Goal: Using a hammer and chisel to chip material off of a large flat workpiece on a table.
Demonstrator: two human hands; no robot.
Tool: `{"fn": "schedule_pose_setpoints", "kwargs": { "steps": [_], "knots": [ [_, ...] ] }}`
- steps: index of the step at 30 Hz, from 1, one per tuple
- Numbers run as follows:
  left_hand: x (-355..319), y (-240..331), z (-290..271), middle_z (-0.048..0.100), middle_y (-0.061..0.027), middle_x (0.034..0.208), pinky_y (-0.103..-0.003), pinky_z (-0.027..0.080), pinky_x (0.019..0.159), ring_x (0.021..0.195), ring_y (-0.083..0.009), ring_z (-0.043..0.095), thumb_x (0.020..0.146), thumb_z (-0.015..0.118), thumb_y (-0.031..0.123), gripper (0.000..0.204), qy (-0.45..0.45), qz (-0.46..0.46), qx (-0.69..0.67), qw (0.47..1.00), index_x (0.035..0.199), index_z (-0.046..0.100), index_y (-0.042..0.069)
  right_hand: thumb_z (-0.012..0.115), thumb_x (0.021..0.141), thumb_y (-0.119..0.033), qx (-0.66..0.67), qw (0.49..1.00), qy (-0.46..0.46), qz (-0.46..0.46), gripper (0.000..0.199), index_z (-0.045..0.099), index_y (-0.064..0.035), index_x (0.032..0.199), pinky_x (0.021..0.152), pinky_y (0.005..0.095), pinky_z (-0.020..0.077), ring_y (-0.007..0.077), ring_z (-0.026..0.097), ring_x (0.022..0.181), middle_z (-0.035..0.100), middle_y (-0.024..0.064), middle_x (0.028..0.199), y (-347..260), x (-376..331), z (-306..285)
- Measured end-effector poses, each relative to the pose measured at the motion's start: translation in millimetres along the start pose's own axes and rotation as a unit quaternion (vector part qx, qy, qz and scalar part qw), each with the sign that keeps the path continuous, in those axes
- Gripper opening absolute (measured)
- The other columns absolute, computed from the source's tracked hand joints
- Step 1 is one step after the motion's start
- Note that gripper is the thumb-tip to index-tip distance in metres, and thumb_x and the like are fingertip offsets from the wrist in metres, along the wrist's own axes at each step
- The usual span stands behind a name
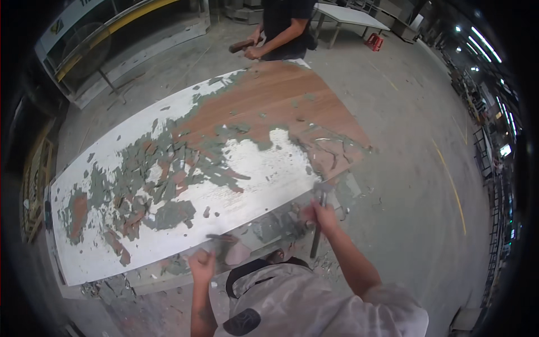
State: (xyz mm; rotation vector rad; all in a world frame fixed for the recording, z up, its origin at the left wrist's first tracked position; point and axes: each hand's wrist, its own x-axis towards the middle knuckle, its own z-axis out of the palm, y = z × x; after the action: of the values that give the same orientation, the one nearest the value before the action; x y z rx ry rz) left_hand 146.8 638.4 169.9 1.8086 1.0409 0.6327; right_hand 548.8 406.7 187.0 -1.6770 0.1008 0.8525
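Head view: the board point(264, 202) lies flat before the person, its surface uneven — white along the near and left parts, brown wood-look sheet at the far end, grey-green flakes point(163, 151) scattered between. The right hand point(324, 215) is clamped on a hammer point(315, 244) at the near edge. The left hand point(202, 265) has curled fingers near a dark, blurred strip point(223, 238); whether they grip it, cannot tell. A co-worker point(285, 31) stands at the far end. Room: grey floor point(404, 185), yellow line point(449, 185), white table point(353, 17), red stool point(374, 41).
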Motion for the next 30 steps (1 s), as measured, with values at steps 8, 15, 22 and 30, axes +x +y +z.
{"fn": "schedule_pose_setpoints", "kwargs": {
  "steps": [8, 15, 22, 30],
  "knots": [
    [-73.1, -59.7, -62.3, 0.058, -0.0177, 0.070, -0.036, 0.051, 0.063, 0.062, -0.0189, 0.062, 0.089, 0.070, 0.010, 0.013, -0.109, -0.092, 0.021, 0.990, 0.087, 0.062, 0.000, 0.075, 0.097, -0.023, 0.102, 0.992, -0.071, 0.038, 0.030, 0.063, -0.0005, 0.112, 0.050, 0.0262, 0.0542, 0.0252, 0.076, 0.087, 0.070, 0.0093, 0.099, -71.2, 193.7, 126.0],
    [-187.9, -191.8, -117.5, 0.053, -0.0052, 0.056, -0.034, 0.044, 0.048, 0.047, -0.0143, 0.051, 0.089, 0.066, 0.005, 0.012, 0.096, -0.333, -0.003, 0.938, 0.097, 0.057, 0.005, 0.068, 0.101, -0.026, 0.105, 0.991, -0.046, 0.071, 0.018, 0.059, -0.0108, 0.097, 0.039, 0.0225, 0.0404, 0.0121, 0.055, 0.055, 0.056, -0.0011, 0.074, -97.4, 261.4, 203.0],
    [-264.2, -223.0, -119.7, 0.043, 0.0021, 0.057, -0.028, 0.038, 0.041, 0.043, -0.0099, 0.042, 0.095, 0.062, 0.007, 0.012, 0.290, -0.505, -0.175, 0.794, 0.104, 0.059, 0.000, 0.079, 0.086, -0.009, 0.020, 0.986, 0.125, -0.110, 0.021, 0.059, -0.0075, 0.079, 0.042, 0.0339, 0.0366, 0.0164, 0.043, 0.043, 0.051, 0.0033, 0.062, -107.7, 243.3, 228.9],
    [-260.2, -224.9, -71.9, 0.057, -0.0055, 0.060, -0.033, 0.045, 0.044, 0.047, -0.0168, 0.056, 0.089, 0.075, 0.018, 0.026, 0.080, -0.588, -0.168, 0.787, 0.074, 0.062, 0.002, 0.081, 0.087, -0.015, -0.214, 0.968, -0.058, -0.121, 0.026, 0.058, -0.0139, 0.075, 0.043, 0.0294, 0.0318, 0.0091, 0.044, 0.046, 0.050, -0.0054, 0.060, -96.5, 109.4, 169.2]
  ]
}}
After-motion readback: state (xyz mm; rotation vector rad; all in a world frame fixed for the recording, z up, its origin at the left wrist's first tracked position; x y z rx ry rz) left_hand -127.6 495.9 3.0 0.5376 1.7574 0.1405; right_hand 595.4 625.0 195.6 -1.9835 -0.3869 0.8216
